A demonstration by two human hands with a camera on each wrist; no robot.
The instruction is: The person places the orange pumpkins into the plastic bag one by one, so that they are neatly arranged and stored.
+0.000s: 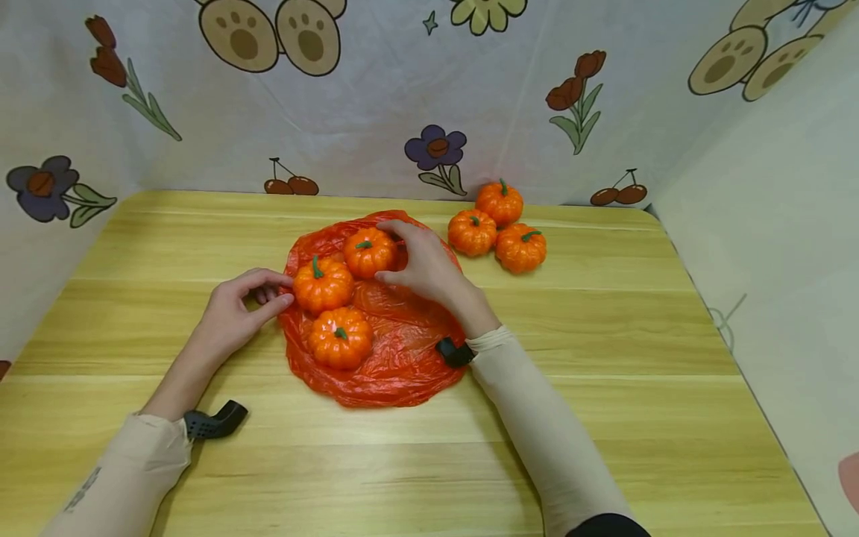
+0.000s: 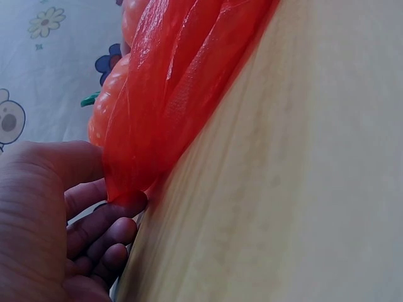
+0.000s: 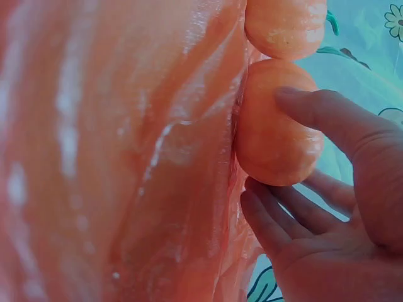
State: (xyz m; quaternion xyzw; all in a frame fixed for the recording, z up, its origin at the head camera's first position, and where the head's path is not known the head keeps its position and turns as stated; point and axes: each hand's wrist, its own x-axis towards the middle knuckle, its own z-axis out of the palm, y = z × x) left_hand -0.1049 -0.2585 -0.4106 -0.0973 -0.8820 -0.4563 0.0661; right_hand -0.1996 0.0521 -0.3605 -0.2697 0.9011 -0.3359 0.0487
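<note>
A person works with two bare hands over a red plastic bag spread on a wood-grain tabletop. The thumb and fingers of the right hand are curved around the back pumpkin, a glossy orange piece with a green stem; in the right wrist view the thumb lies along one side and fingertips touch the other. That grip, reaching from the flank, appears chosen to leave the stem clear and the round body secure.

The left hand pinches the bag's rim between thumb and fingers, a hold that probably keeps the thin, slippery film from shifting. Just beside those fingertips sits the left pumpkin, stem up; nearer the person, beyond the left thumb, rests the front pumpkin. The weight of the two likely helps pin the crinkled plastic. Whether they lie inside the bag or on its folded film cannot be told.

Past the right hand's knuckles, off the plastic, three more pumpkins stand in a close cluster near a printed fabric backdrop, apart from the fingers and seemingly grouped within that hand's easy reach.
</note>
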